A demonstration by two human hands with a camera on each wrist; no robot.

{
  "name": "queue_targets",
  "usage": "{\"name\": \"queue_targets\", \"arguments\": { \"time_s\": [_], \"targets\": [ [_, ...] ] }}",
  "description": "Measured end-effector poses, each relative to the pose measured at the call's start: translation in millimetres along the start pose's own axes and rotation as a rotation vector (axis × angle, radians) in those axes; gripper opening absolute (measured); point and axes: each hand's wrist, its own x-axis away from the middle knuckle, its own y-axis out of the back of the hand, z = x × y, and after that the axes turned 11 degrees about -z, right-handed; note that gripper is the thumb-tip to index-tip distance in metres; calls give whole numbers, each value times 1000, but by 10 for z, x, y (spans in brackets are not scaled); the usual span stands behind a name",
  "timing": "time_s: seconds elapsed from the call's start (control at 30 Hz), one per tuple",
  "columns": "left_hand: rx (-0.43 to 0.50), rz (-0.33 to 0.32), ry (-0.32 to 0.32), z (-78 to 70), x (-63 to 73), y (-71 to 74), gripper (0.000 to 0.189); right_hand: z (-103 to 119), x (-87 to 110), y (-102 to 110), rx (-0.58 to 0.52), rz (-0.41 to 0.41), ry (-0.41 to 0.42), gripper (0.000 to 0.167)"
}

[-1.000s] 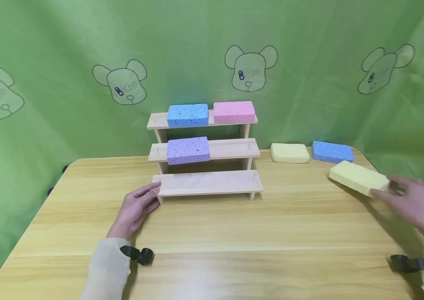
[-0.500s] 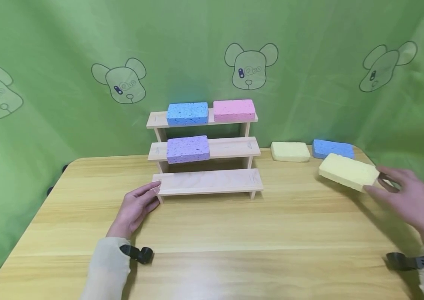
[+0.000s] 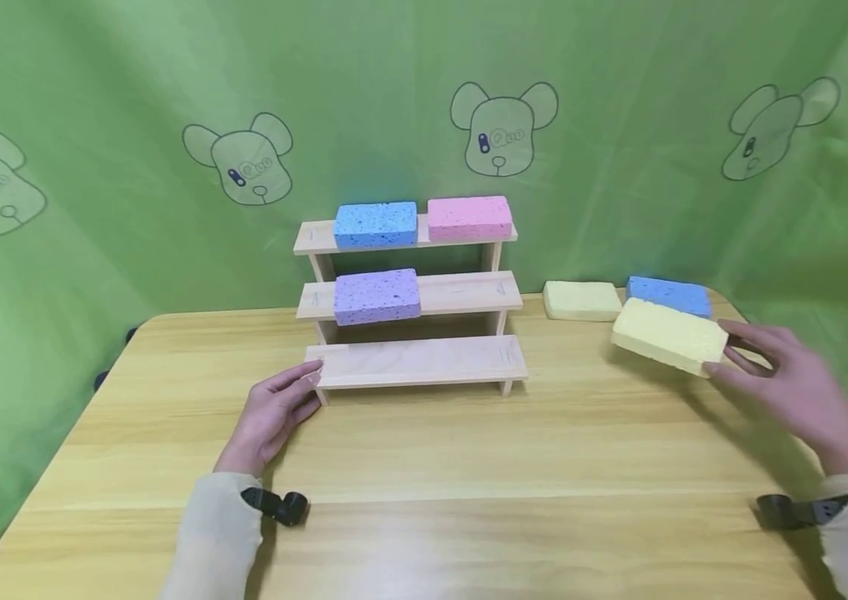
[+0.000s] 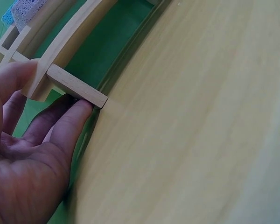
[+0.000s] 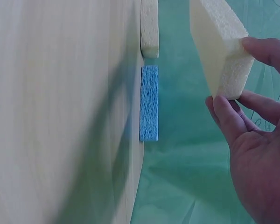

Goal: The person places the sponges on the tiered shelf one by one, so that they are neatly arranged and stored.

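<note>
In the head view, my right hand [image 3: 791, 379] pinches the right end of a pale yellow sponge [image 3: 669, 333], held tilted in the air above the table. The right wrist view shows the thumb and fingers on opposite edges of that sponge [image 5: 221, 51]. At the table's back right lie a second yellow sponge [image 3: 582, 301] and a blue sponge [image 3: 682, 297], the latter partly covered by the held one. My left hand [image 3: 273, 417] holds the lower left end of a three-tier wooden shelf [image 3: 424, 363]; its fingers touch the board and leg [image 4: 77, 86] in the left wrist view.
The top tier bears a speckled blue sponge [image 3: 375, 225] and a pink sponge [image 3: 469, 218]. A purple sponge [image 3: 377, 297] rests on the middle tier's left half. Behind the wooden table [image 3: 469, 475] hangs a green curtain [image 3: 378, 75] printed with bear heads.
My right hand has carried the yellow sponge leftward and slightly up, now in front of the blue sponge at the back right. The left hand stays at the shelf's end.
</note>
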Motion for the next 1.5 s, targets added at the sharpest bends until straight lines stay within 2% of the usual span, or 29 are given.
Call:
{"name": "queue_targets", "arguments": {
  "time_s": [0.4,0.67,0.9,1.2,1.5],
  "targets": [
    [5,-3,7,9,4,-9,43,153,-36,-160,-28,29,60,67],
    [14,-5,8,13,3,-20,39,293,-65,-290,-133,15,102,62],
    [11,-6,11,7,9,-30,39,424,-98,-417,-198,5,178,57],
    [-15,3,-8,-13,-12,-33,42,545,-122,-525,-233,6,175,58],
    [-7,-3,-6,-11,7,-15,41,688,-144,-636,-448,31,233,55]
  ]
}}
